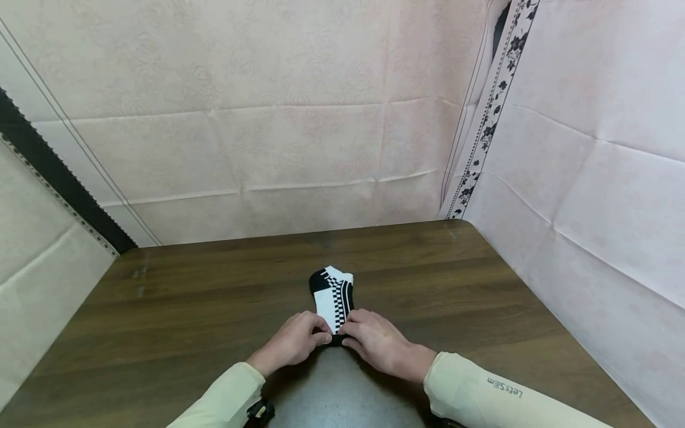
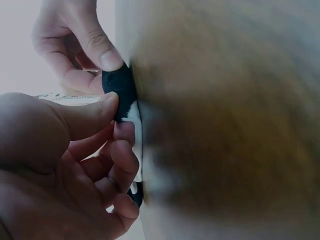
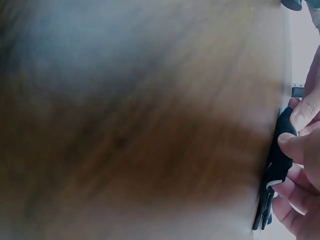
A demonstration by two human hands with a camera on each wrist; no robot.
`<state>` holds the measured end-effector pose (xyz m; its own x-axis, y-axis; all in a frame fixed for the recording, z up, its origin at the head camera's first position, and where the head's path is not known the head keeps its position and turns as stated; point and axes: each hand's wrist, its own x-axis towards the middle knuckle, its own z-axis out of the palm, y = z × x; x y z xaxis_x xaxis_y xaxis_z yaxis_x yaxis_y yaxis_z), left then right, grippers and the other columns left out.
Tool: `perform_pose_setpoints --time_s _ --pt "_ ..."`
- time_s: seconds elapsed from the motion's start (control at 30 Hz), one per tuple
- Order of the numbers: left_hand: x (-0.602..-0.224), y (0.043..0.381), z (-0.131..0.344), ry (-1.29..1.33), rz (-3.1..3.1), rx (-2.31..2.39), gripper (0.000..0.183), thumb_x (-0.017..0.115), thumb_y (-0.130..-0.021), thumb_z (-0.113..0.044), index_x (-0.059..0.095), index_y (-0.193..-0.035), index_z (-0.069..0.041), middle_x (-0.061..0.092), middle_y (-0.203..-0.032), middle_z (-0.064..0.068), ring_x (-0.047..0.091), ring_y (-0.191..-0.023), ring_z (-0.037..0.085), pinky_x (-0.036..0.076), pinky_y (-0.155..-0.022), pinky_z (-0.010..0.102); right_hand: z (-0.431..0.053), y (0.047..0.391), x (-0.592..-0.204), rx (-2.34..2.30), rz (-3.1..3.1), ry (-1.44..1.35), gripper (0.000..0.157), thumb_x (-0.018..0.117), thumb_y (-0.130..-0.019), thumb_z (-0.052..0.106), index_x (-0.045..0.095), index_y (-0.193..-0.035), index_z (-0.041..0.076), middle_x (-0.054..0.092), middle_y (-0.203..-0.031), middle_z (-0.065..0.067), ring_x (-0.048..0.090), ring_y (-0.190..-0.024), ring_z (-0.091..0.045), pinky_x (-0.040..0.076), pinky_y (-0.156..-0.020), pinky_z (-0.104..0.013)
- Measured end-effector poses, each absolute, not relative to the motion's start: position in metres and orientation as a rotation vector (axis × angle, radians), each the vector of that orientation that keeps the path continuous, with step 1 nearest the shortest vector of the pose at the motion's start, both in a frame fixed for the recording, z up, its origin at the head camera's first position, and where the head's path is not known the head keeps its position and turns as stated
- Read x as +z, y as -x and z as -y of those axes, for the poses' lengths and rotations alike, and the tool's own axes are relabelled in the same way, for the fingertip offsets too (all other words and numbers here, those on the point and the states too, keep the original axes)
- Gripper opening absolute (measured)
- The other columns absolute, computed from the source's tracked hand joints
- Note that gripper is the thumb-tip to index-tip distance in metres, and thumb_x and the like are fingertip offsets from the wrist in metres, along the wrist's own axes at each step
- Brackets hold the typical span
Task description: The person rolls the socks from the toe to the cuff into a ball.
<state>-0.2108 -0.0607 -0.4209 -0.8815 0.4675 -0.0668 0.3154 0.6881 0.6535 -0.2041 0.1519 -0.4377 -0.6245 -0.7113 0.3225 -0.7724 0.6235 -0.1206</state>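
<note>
A small black-and-white sock [image 1: 324, 302] with a checkered strip lies on the table, its narrower black end toward me. My left hand [image 1: 295, 339] pinches the left side of that black end [image 2: 119, 84] between thumb and finger. At the right side, my right hand [image 1: 377, 343] grips the same black edge, thumb on top. The two thumbs are close together there. In the right wrist view, the dark fabric [image 3: 278, 155] shows several layers along the tabletop, with the fingers partly hiding it.
The brown wood-grain table [image 1: 203, 285] stretches out on both sides and beyond the sock. Pale patterned cloth [image 1: 299, 148] hangs behind the table's far edge, and another white cloth [image 1: 605, 196] hangs along the right. A dark strip [image 1: 59, 172] runs down at the left.
</note>
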Motion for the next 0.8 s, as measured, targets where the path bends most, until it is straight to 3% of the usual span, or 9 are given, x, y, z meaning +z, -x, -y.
perform_pose_setpoints --time_s 0.33,0.6,0.8 --pt "-0.4217 0.2062 0.0632 -0.651 -2.699 1.01 0.008 0.074 -0.092 -0.011 0.074 -0.084 -0.013 0.065 -0.08 -0.008 0.055 -0.074 0.009 0.047 -0.071 0.033 -0.1486 0.2047 -0.4346 0.398 2.671 -1.219 0.008 0.068 -0.097 0.015 0.074 -0.101 0.014 0.061 -0.096 0.003 0.056 -0.088 -0.01 0.049 -0.079 -0.026" --pt "-0.4238 0.2056 0.0634 -0.694 -2.735 1.017 0.011 0.082 -0.084 -0.017 0.073 -0.078 -0.016 0.061 -0.069 -0.011 0.053 -0.065 0.006 0.046 -0.062 0.028 -0.1462 0.2071 -0.4313 0.465 2.717 -1.231 0.009 0.066 -0.097 0.01 0.074 -0.1 0.01 0.063 -0.095 0.002 0.058 -0.088 -0.012 0.051 -0.08 -0.029" --pt "-0.4227 0.2067 0.0628 -0.688 -2.751 0.961 0.011 0.077 -0.09 -0.018 0.072 -0.08 -0.015 0.062 -0.075 -0.01 0.052 -0.068 0.009 0.044 -0.066 0.031 -0.1461 0.2092 -0.4296 0.504 2.757 -1.212 0.009 0.065 -0.098 0.01 0.074 -0.101 0.009 0.064 -0.095 0.002 0.059 -0.088 -0.01 0.051 -0.08 -0.028"
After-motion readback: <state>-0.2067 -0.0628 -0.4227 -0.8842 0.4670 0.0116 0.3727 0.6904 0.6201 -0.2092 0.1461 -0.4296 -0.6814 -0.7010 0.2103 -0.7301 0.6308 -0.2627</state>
